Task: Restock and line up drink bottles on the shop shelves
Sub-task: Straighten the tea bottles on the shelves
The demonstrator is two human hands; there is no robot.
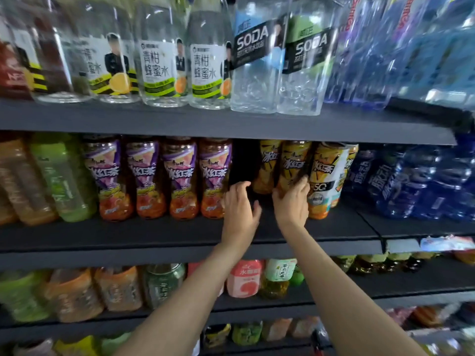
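Right hand (pixel 293 201) grips yellow tea bottle (pixel 291 165); left hand (pixel 240 209) hovers beside

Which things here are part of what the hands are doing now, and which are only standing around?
In use: left hand, open beside the dark gap; right hand, fingers on a yellow iced tea bottle; middle shelf.

Standing around: purple-label tea bottles, soda bottles, honey water bottles, blue water bottles.
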